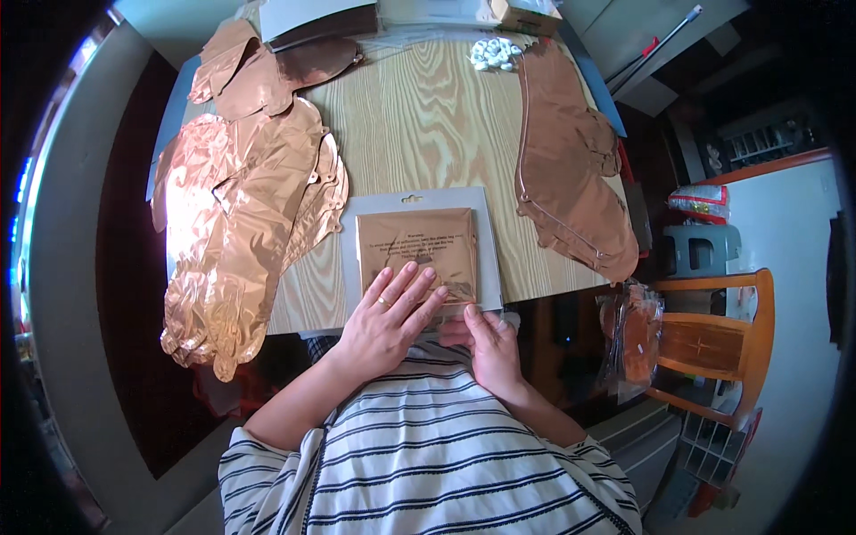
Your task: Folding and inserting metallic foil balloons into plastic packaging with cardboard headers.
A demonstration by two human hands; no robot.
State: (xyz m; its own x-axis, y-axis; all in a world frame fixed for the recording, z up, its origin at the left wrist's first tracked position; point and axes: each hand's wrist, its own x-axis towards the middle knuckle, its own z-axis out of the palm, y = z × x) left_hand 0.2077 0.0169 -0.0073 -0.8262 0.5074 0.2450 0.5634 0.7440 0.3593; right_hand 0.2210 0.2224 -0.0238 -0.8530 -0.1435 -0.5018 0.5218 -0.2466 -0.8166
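A clear printed plastic bag with folded copper-coloured foil [419, 227] inside lies on a pale grey card [490, 241] with a hanging slot, at the table's near edge. My left hand [379, 330], a ring on one finger, rests flat on the bag's lower part, fingers stretched. At the lower right corner of bag and card, my right hand [495, 352] pinches the clear plastic edge between thumb and fingers; some of its fingertips are hidden below. Flat copper foil balloons [241, 214] lie on the left, overhanging the near edge. Another foil balloon [571, 152] lies along the right side.
White coiled pieces [495, 55] lie in a pile at the far right of the wood-grain table [410, 116]. A white box [316, 18] stands at the back. Beside the table's right corner are a wooden chair [713, 343] with plastic packets [637, 339] and a grey-green stool [704, 245].
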